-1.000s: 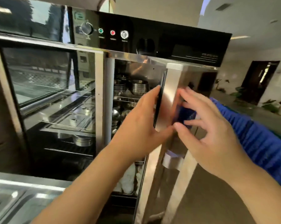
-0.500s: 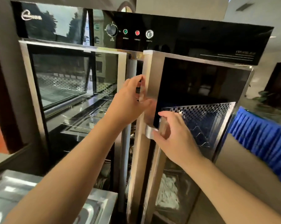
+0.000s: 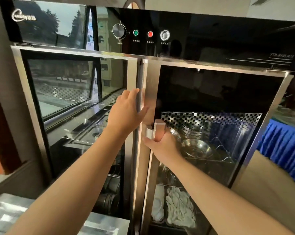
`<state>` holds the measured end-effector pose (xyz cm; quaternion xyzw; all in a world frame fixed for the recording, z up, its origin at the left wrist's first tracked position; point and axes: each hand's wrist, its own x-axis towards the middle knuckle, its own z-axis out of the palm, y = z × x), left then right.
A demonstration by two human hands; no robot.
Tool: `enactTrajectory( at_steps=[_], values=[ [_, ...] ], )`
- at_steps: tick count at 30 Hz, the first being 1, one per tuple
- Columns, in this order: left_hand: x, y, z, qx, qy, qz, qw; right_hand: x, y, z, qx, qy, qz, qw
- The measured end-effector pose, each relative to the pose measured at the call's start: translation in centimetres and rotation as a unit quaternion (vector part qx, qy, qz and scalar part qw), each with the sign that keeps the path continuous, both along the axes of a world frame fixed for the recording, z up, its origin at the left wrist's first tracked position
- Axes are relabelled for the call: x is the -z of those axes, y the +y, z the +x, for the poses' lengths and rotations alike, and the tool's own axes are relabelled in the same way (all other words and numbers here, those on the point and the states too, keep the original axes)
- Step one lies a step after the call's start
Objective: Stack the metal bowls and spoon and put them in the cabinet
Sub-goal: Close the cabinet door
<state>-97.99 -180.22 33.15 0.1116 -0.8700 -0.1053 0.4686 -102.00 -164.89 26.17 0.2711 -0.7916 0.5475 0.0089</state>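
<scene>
Cabinet [image 3: 148, 53]: tall steel unit, black glass control panel on top, two glass-fronted doors; both doors shut, edges meeting at centre seam. Metal bowls [image 3: 196, 147]: shiny, seen through right door glass, resting on wire shelf at mid height; front bowl upright, open side up, further bowls stacked just behind it against perforated back panel. Spoon: cannot tell.

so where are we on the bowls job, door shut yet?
Done, by the look of it: metal bowls sit on the wire shelf behind the right door's glass; I can't pick out the spoon. In hand: the right hand grips the door handle while the left hand presses at the seam between the doors. The right door looks flush or nearly so. Left: let go.
</scene>
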Motion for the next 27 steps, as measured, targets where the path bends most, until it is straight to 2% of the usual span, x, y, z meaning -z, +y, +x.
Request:
enactTrajectory(
  at_steps=[10,15,22,27],
  values=[
    [0.9,-7.1,-4.6,-0.022,-0.092,-0.007,0.995,0.8,-5.8,-5.3,0.02,-0.068,0.009,0.997],
    [2.5,-9.5,-7.4,-0.037,-0.144,0.008,0.989,2.2,-6.9,-6.9,0.022,-0.053,0.025,0.998],
    [5.0,-10.6,-10.0,-0.042,-0.125,0.015,0.991,5.4,-7.8,-8.7,-0.002,-0.096,0.078,0.992],
    [5.9,-10.6,-10.8,-0.085,-0.098,-0.007,0.992,6.0,-8.4,-10.2,-0.003,-0.048,0.091,0.995]
  ],
)
